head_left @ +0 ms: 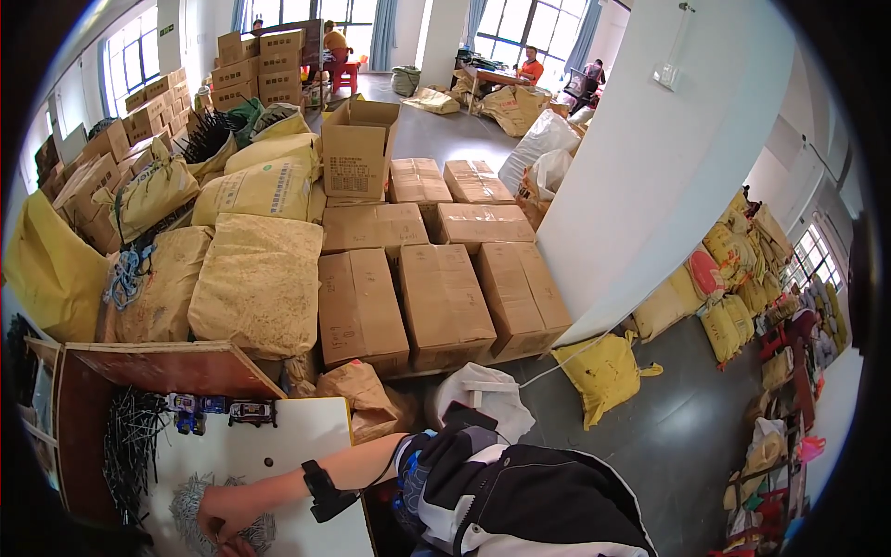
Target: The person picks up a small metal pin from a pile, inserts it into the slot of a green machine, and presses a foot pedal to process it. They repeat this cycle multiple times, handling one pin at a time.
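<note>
My right hand (229,511) reaches over a white tabletop (306,441), a black band on its wrist. Its fingers point down and are pressed together above a pile of thin silvery metal pins (190,501); whatever they hold is hidden. Close against it, at the lower edge, a few fingertips of what seems to be my left hand (239,548) show; the rest is out of the picture. Several small toy cars stand at the table's far side, among them a dark car (252,413) and a blue car (190,423). A heap of thin black rods (130,450) lies left of the pins.
A wooden board (176,367) borders the table's far side. Beyond are taped cardboard boxes (445,302), an open carton (360,153) and stuffed yellow sacks (255,283). A white pillar (650,167) rises at right, near a yellow sack (603,376). Other people sit far back.
</note>
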The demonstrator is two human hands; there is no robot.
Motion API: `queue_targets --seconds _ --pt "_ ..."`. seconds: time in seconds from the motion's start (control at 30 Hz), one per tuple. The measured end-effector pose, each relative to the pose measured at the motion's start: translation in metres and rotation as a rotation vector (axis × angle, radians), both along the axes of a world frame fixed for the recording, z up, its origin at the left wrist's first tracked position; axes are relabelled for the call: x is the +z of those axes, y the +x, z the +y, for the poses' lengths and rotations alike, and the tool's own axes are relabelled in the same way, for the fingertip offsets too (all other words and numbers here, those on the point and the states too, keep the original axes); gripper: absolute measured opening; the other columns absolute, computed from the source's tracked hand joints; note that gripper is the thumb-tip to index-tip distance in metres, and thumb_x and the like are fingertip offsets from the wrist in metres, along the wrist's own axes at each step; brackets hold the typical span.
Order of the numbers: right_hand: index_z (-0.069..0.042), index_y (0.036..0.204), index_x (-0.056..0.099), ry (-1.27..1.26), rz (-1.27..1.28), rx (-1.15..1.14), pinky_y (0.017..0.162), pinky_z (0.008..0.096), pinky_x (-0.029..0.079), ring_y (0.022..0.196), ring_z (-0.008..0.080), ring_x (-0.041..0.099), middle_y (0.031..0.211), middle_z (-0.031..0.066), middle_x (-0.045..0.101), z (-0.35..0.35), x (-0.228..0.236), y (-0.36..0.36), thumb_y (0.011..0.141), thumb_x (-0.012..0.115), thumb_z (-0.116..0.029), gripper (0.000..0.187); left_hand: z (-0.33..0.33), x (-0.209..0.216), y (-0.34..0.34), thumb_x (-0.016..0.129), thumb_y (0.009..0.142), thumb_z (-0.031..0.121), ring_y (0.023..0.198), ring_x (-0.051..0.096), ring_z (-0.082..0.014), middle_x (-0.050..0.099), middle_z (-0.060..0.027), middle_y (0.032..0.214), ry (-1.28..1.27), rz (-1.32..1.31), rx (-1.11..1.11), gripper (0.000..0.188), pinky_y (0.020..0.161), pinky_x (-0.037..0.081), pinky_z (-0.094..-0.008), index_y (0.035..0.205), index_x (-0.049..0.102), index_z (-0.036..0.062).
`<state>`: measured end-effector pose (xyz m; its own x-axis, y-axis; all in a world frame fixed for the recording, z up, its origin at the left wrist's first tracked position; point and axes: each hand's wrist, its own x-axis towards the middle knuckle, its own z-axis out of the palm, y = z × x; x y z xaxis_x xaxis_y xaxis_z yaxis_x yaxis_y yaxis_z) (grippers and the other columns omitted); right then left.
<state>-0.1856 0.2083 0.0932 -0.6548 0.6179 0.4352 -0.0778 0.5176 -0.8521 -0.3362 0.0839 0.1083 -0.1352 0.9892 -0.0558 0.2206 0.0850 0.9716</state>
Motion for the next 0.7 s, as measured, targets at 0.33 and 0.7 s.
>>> queue_targets --seconds 0.33,0.7 --pt "-0.007 0.088 0.07 0.108 -0.113 -0.045 0.069 0.0357 0.05 0.075 0.0248 0.064 0.083 0.0109 0.068 -0.006 0.004 0.008 0.076 0.07 -0.021 0.018 -0.007 0.017 0.013 0.058 0.096 0.023 0.106 0.059 -0.0269 0.059 -0.0163 0.12 0.008 0.052 -0.024 0.042 0.088 0.049 -0.0358 0.128 0.051 -0.0019" --pt "-0.006 0.097 0.07 0.117 -0.161 -0.02 0.074 0.0383 0.049 0.083 0.0304 0.063 0.088 0.0136 0.066 -0.012 0.035 0.022 0.084 0.063 -0.016 0.018 0.008 0.002 0.012 0.056 0.095 0.01 0.092 0.061 -0.0159 0.062 -0.0086 0.104 -0.084 -0.764 0.171 0.019 0.083 0.052 -0.0288 0.112 0.056 0.001"
